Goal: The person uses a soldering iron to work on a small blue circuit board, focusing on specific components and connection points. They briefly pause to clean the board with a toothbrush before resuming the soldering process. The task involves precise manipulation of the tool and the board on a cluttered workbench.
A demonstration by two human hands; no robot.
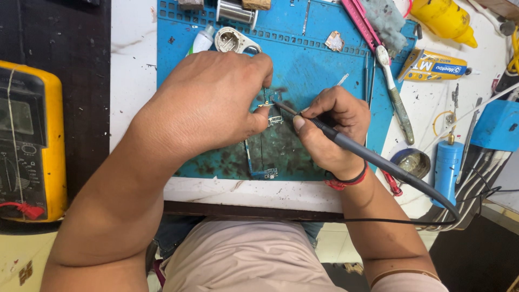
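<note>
a yellow multimeter [27, 143] lies far left; a yellow plastic bottle [446, 19], white toothbrush [394, 92] and blue cylinder [447, 167] sit right.

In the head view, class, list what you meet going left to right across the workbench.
Yellow multimeter → left hand → small circuit board → right hand gripping the soldering iron → toothbrush → blue cylinder tool.

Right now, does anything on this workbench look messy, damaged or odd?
Yes. The blue work mat is blotched with dark stains, thickest around the circuit board under the hands. The white bench top is speckled with dark marks too, and a toothbrush lies half off the mat.
</note>
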